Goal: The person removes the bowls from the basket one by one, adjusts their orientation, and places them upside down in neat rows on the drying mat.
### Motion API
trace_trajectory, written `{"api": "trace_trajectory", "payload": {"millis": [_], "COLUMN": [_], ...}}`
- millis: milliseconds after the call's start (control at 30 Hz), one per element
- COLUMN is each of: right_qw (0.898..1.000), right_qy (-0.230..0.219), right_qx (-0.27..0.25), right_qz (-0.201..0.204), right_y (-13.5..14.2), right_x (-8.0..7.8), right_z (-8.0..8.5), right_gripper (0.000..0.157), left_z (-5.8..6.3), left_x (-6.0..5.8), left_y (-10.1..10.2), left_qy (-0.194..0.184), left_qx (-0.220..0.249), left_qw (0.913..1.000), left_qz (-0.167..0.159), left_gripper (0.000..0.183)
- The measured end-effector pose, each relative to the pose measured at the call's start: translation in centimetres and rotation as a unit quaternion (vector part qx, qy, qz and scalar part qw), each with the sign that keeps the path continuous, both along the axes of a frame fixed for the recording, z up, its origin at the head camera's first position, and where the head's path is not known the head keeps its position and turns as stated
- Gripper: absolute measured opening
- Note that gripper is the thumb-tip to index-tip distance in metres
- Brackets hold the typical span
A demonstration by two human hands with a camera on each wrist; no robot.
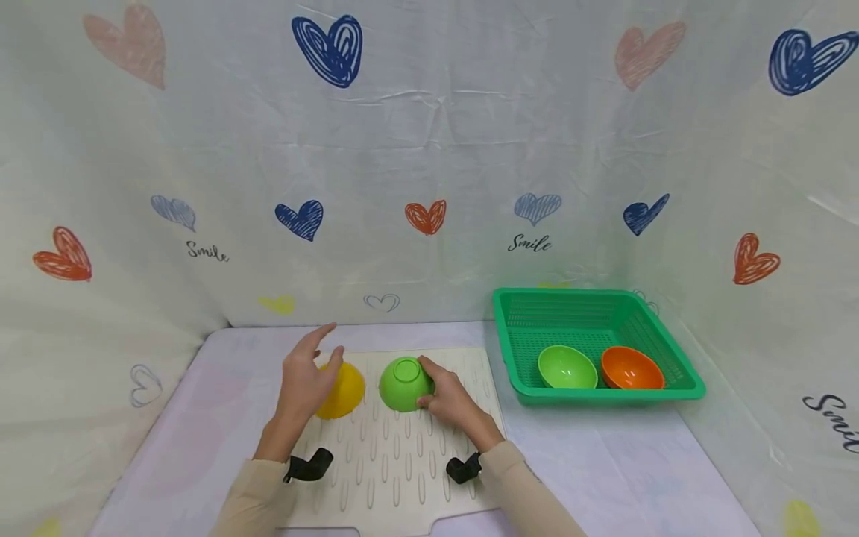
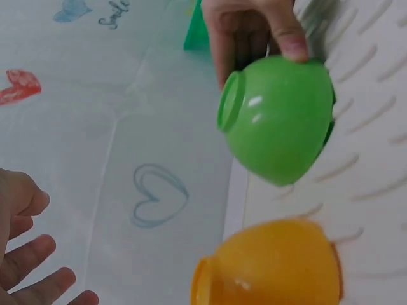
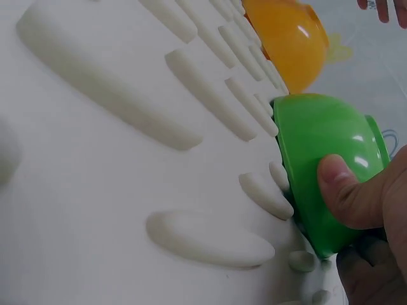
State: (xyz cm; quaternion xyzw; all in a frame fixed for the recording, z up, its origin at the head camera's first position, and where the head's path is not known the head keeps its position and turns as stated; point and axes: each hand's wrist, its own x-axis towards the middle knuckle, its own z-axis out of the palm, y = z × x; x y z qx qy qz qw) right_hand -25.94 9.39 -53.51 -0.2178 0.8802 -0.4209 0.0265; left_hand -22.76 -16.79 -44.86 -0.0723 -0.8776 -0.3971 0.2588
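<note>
A green bowl [image 1: 400, 391] stands upside down on a white ridged drying mat [image 1: 376, 477]. My right hand [image 1: 452, 399] grips its right side, with the thumb [image 3: 337, 181] pressed against the outer wall in the right wrist view. Just left of it, a yellow bowl [image 1: 347, 394] also lies base up on the mat. My left hand [image 1: 305, 384] hovers over the yellow bowl's left side, overlapping it in the head view. In the left wrist view its fingers [image 2: 32, 260] are spread and hold nothing, apart from the yellow bowl.
To the right of the mat sits a green plastic basket [image 1: 513, 373] with mesh walls. Inside it a light green bowl [image 1: 567, 367] and an orange bowl [image 1: 629, 370] rest side by side, tilted. A white curtain [image 1: 369, 149] printed with hearts encloses the table's back and sides.
</note>
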Motion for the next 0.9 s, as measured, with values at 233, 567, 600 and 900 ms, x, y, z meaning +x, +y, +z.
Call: {"api": "trace_trajectory", "payload": {"millis": [233, 567, 600, 900], "right_qw": [1.000, 1.000, 1.000, 1.000], "right_qy": [-0.009, -0.010, -0.010, -0.009], "right_qx": [-0.003, -0.002, -0.002, -0.006], "right_qz": [-0.007, -0.010, -0.010, -0.006], "right_y": [-0.1, -0.1, -0.1, 0.0], "right_x": [-0.1, 0.0, 0.0, 0.0], "right_z": [-0.1, -0.1, -0.1, 0.1], "right_gripper": [0.083, 0.083, 0.083, 0.083], "left_z": [-0.3, -4.5, -4.8, -6.1], "left_x": [-0.5, -0.5, -0.5, -0.7], "left_y": [-5.7, -8.4, -8.4, -7.8], "left_qy": [-0.074, -0.179, -0.188, -0.233], "left_qx": [-0.024, -0.038, -0.038, -0.059], "left_qw": [0.9956, 0.9787, 0.9770, 0.9668], "left_qz": [0.052, 0.092, 0.092, 0.087], "left_gripper": [0.055, 0.055, 0.055, 0.054]}}
